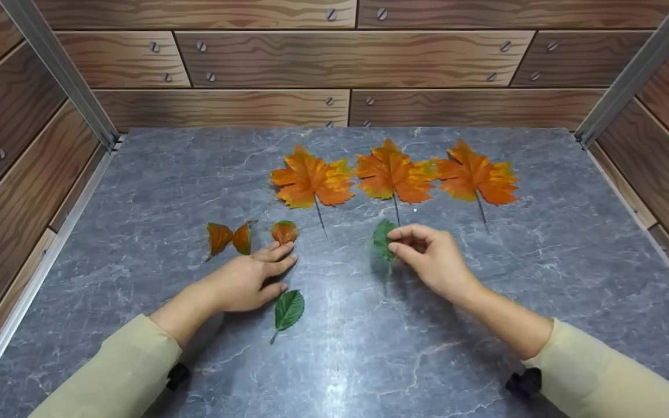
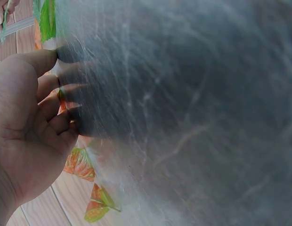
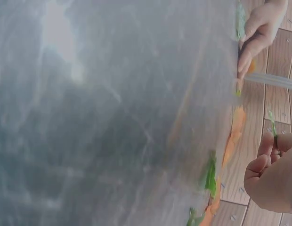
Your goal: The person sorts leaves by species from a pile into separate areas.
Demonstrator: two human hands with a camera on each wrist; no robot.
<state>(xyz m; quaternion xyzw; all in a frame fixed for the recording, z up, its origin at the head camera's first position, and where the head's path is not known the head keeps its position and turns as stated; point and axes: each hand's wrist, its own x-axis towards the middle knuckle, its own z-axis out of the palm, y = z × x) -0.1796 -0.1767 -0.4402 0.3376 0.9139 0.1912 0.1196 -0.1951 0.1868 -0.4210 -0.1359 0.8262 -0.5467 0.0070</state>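
My right hand (image 1: 442, 264) pinches a green leaf (image 1: 382, 239) between thumb and fingers, over the middle of the table. In the right wrist view, that leaf (image 3: 272, 120) stands up from the fingertips. My left hand (image 1: 241, 280) lies palm down on the table, its fingertips on the lower part of a small orange-brown leaf (image 1: 284, 231). Near the left thumb another green leaf (image 1: 290, 309) lies flat with its short stem toward me. Farther left are two small orange-brown leaves (image 1: 243, 238), their narrow ends meeting in a bow shape.
Three large orange maple leaves (image 1: 311, 180) lie in a row toward the back, dark stems pointing toward me. The grey marbled table (image 1: 334, 371) is enclosed by wood-patterned walls (image 1: 346, 58) at the back and sides, with metal posts (image 1: 61, 69) at the corners.
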